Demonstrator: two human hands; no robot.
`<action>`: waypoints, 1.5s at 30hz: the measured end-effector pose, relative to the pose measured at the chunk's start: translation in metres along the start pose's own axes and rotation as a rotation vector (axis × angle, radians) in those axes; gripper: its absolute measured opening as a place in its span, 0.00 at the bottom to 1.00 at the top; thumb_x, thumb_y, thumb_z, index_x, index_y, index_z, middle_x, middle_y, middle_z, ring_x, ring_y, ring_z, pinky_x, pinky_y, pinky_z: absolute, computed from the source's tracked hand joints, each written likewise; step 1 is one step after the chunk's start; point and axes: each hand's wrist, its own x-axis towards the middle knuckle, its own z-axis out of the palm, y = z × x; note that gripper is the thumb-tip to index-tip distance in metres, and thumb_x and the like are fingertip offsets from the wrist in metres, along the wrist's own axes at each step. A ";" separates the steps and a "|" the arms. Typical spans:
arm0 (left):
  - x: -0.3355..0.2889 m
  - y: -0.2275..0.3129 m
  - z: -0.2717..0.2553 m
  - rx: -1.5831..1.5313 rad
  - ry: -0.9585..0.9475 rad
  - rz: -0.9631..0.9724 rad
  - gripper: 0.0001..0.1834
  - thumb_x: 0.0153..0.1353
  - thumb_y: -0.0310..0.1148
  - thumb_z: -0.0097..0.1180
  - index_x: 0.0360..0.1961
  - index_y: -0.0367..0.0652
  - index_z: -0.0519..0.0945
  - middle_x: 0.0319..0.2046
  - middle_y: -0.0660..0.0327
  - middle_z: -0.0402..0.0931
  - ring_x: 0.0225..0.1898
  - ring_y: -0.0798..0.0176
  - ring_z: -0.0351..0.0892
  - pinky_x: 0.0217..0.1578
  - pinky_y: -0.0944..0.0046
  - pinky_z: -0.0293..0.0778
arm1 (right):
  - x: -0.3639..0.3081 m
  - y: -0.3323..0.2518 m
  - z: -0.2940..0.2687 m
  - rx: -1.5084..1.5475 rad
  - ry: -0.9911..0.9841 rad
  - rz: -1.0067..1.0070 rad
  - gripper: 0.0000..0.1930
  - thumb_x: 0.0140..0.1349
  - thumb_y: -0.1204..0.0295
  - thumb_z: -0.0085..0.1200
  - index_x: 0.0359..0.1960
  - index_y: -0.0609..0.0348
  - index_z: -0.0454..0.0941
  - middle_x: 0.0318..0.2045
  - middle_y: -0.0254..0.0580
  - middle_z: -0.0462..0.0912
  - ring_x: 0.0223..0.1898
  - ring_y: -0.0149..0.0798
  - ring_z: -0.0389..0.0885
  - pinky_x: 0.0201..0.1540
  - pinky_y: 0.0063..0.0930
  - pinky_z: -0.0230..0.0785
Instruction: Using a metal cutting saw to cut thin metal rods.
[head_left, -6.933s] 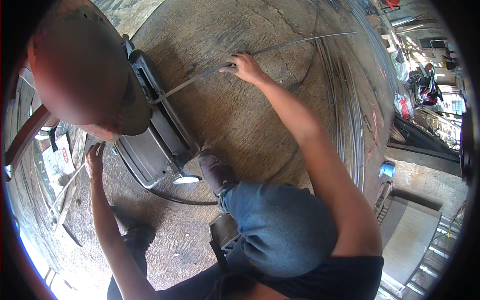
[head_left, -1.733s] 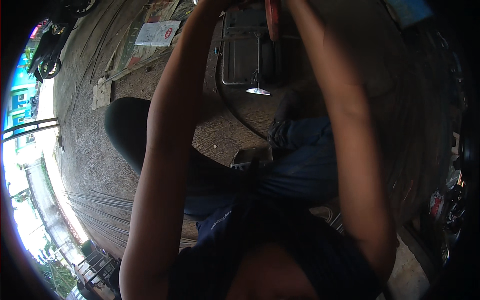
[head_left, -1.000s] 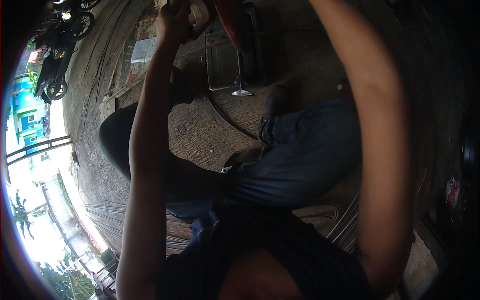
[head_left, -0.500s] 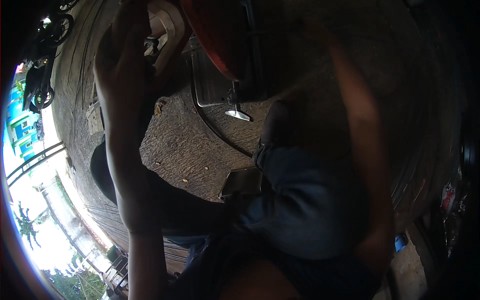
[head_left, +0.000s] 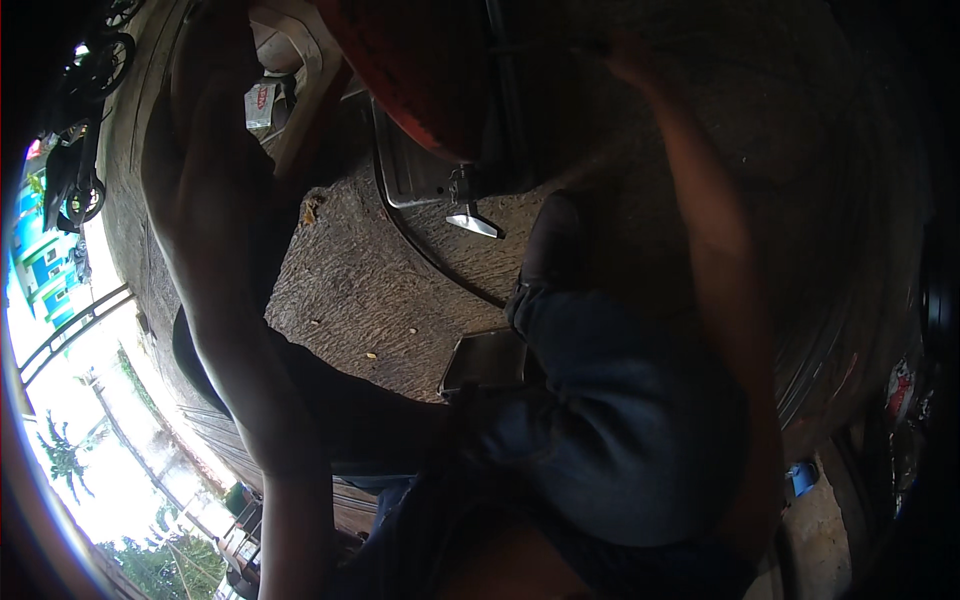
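Observation:
My left hand (head_left: 215, 60) is in deep shadow at the upper left, beside a tan curved frame (head_left: 325, 75). Its fingers are lost in the dark, so I cannot tell whether they grip anything. At the upper right, my right hand (head_left: 632, 62) is closed at the end of a thin dark rod (head_left: 550, 47). The rod runs left toward a red tapered body (head_left: 420, 75) between my hands. Under the red tip, a small chain-like fitting (head_left: 460, 185) carries a shiny metal piece (head_left: 474, 222). Behind these lies a dark flat panel (head_left: 405, 165).
My shoe (head_left: 553, 240) stands on the rough floor (head_left: 345, 270), close to the shiny piece. A dark rectangular object (head_left: 485, 360) lies between my legs. A thin cable (head_left: 425, 262) curves over the floor. Motorcycles (head_left: 75, 180) stand far left, beside a railing (head_left: 75, 335).
My left hand and forearm have shifted left, showing more of the tan frame and a pale box behind it. The red body sits slightly farther left in view. My right hand stays near the rod.

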 end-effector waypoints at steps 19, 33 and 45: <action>-0.018 0.007 0.040 -0.767 0.152 -0.145 0.26 0.63 0.26 0.53 0.63 0.38 0.70 0.63 0.52 0.70 0.62 0.54 0.72 0.60 0.57 0.70 | -0.016 0.008 -0.005 -0.077 -0.207 0.341 0.40 0.59 0.34 0.48 0.59 0.57 0.76 0.57 0.57 0.77 0.60 0.56 0.73 0.60 0.47 0.63; -0.023 0.003 0.046 -0.663 0.199 0.028 0.25 0.68 0.30 0.49 0.65 0.35 0.68 0.59 0.50 0.73 0.60 0.56 0.73 0.59 0.60 0.69 | -0.017 0.017 0.005 -0.042 -0.150 0.234 0.39 0.63 0.38 0.46 0.63 0.58 0.71 0.61 0.55 0.73 0.63 0.55 0.71 0.63 0.45 0.59; -0.020 0.008 0.029 -0.613 0.060 -0.039 0.24 0.63 0.25 0.57 0.61 0.38 0.72 0.53 0.52 0.74 0.52 0.58 0.76 0.48 0.63 0.74 | -0.022 0.009 0.003 -0.061 -0.098 0.311 0.42 0.57 0.32 0.49 0.58 0.58 0.76 0.56 0.54 0.78 0.60 0.55 0.73 0.60 0.46 0.62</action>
